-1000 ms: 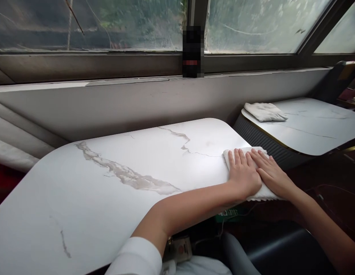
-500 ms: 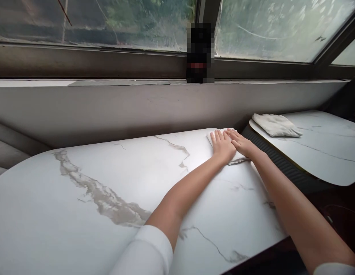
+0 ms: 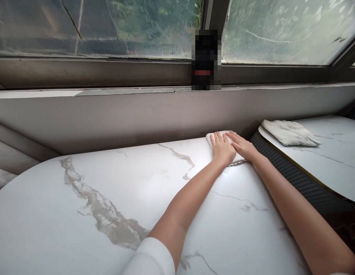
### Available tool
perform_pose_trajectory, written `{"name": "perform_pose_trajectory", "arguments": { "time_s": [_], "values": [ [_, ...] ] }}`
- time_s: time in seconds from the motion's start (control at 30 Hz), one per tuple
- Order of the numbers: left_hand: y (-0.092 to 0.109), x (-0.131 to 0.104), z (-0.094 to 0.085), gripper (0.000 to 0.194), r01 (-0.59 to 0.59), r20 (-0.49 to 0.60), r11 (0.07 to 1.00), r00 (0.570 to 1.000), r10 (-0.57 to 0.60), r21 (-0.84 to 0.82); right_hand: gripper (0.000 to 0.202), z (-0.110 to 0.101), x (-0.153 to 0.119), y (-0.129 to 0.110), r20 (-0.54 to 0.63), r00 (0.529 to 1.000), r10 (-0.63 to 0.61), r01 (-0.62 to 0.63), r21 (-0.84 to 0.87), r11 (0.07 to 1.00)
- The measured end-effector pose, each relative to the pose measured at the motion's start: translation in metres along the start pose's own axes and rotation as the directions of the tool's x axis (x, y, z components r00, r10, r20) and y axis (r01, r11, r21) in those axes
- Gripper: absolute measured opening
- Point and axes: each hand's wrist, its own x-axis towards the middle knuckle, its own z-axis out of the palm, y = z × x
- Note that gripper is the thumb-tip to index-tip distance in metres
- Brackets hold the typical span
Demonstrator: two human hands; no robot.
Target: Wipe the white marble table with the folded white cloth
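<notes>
A folded white cloth (image 3: 239, 157) lies at the far right corner of the white marble-patterned table (image 3: 154, 191), reaching its far edge. My left hand (image 3: 222, 148) rests flat on the cloth, fingers stretched out and pointing away from me. Beside it, my right hand (image 3: 242, 146) also lies on the cloth with extended fingers, their tips close to the left hand. Both palms face down, and the hands cover much of the cloth.
A second white cloth (image 3: 290, 133) lies on a neighbouring marble-patterned table (image 3: 340, 152) at right, across a dark ribbed gap (image 3: 292, 166). Behind the tables runs a grey wall (image 3: 123, 118) below windows. A blurred dark object (image 3: 205, 61) stands on the sill.
The camera view has shifted, moving the scene slightly right and down. My hands and the cloth have slid a little left and toward the far edge relative to the table.
</notes>
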Motion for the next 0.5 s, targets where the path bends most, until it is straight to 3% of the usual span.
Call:
{"name": "perform_pose_trajectory", "arguments": {
  "time_s": [0.23,0.37,0.5],
  "values": [
    [0.025,-0.046,-0.011,0.056,-0.068,0.051,0.998,0.996,0.068,-0.006,0.05,-0.007,-0.059,0.006,-0.018,0.999,-0.035,0.034,-0.062,0.998],
    [0.041,-0.09,-0.017,0.056,-0.15,0.052,0.989,0.987,0.149,0.001,0.051,-0.012,-0.115,0.004,-0.043,0.997,-0.07,0.067,-0.085,0.994],
    [0.047,-0.142,-0.029,0.056,-0.235,0.046,0.972,0.971,0.234,0.019,0.053,-0.014,-0.175,-0.014,-0.093,0.988,-0.127,0.116,-0.119,0.986]
  ]
}}
